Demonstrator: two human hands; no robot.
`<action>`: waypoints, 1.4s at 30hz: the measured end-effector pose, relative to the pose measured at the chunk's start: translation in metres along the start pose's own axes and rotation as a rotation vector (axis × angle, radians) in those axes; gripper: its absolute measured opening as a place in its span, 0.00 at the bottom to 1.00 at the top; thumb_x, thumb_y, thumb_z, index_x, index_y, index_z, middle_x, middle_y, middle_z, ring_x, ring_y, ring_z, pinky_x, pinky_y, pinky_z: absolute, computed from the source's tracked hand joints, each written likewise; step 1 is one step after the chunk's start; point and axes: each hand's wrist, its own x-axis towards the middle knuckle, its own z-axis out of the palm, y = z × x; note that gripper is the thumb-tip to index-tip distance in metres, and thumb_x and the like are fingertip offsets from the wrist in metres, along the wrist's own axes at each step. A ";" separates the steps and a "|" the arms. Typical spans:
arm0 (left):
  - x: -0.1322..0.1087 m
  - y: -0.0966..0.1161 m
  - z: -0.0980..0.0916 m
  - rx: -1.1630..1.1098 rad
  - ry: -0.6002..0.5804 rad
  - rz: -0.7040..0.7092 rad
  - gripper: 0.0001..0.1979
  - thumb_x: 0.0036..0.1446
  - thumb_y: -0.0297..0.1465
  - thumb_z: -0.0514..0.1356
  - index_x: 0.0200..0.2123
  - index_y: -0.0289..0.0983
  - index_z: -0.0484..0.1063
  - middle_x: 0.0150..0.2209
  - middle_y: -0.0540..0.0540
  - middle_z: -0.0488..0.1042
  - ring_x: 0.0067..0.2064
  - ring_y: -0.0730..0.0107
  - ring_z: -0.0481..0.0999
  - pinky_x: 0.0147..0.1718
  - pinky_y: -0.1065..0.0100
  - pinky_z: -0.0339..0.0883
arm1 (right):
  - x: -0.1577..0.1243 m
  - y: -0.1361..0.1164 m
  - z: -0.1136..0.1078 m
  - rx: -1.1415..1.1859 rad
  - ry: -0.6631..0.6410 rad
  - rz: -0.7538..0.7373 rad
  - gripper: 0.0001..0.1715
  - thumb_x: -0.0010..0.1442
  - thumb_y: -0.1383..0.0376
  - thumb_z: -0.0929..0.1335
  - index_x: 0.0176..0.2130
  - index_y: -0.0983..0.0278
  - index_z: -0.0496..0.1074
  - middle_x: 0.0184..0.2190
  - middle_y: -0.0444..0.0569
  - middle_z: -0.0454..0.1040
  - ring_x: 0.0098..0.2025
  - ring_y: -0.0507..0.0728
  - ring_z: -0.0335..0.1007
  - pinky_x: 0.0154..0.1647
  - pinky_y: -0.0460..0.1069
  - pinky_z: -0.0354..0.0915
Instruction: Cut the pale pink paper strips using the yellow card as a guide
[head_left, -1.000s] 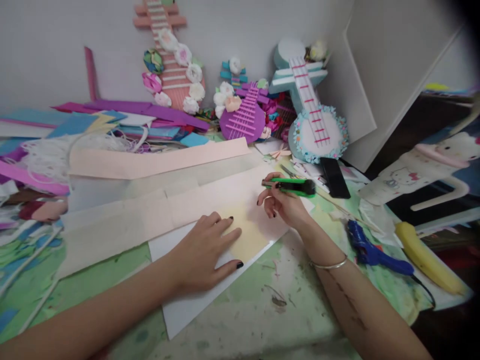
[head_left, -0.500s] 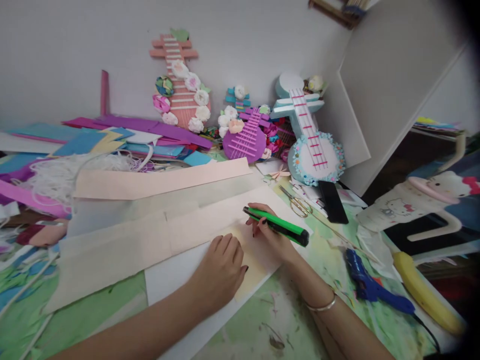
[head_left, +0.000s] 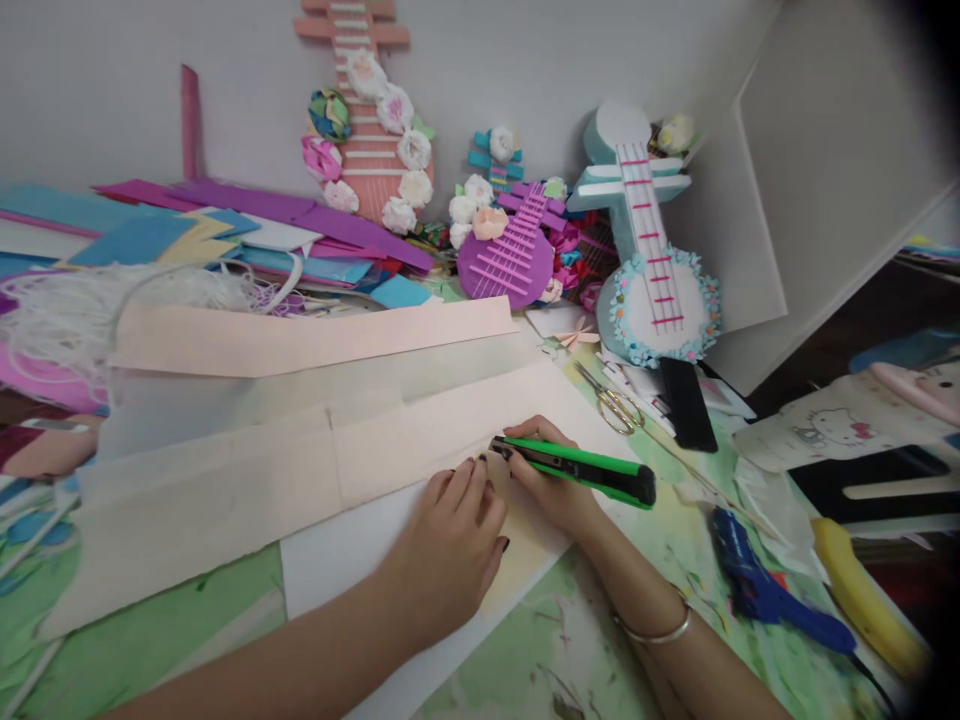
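My right hand (head_left: 559, 485) is closed around a green and black utility knife (head_left: 581, 468), whose front end points left toward my left fingertips. Whether a blade sticks out I cannot tell. My left hand (head_left: 454, 540) rests palm down, fingers lightly bent and holding nothing, with its fingertips on the lower edge of a long pale pink paper strip (head_left: 390, 450). A small pale yellow piece (head_left: 517, 570) shows between my hands. Beneath lies a white sheet (head_left: 337, 580). A second pink strip (head_left: 315, 340) runs along the back.
Right of my hands are gold scissors (head_left: 619, 408), a black phone (head_left: 688, 405), a blue glue gun (head_left: 772, 590) and a banana (head_left: 866, 600). Lute-shaped crafts (head_left: 506, 260) stand against the wall. Coloured sheets (head_left: 300, 220) and white string (head_left: 60, 325) are piled at left.
My right hand has turned the knife and brought its front end down beside my left fingertips. My left hand has stayed on the paper. The view has tilted down slightly.
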 end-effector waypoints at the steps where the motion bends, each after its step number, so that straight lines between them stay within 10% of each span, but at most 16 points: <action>1: 0.000 0.000 0.000 -0.003 -0.005 -0.001 0.16 0.63 0.35 0.52 0.47 0.30 0.70 0.54 0.28 0.69 0.56 0.44 0.67 0.50 0.50 0.62 | 0.000 0.000 0.000 -0.007 0.000 -0.006 0.07 0.54 0.68 0.66 0.37 0.60 0.69 0.32 0.45 0.77 0.34 0.55 0.74 0.36 0.49 0.67; 42: 0.000 0.000 0.000 -0.037 0.004 -0.002 0.15 0.63 0.34 0.52 0.46 0.29 0.69 0.53 0.25 0.69 0.56 0.42 0.67 0.49 0.50 0.59 | 0.000 0.003 0.000 -0.059 -0.044 -0.089 0.07 0.55 0.66 0.66 0.37 0.60 0.71 0.34 0.47 0.77 0.37 0.56 0.74 0.39 0.50 0.68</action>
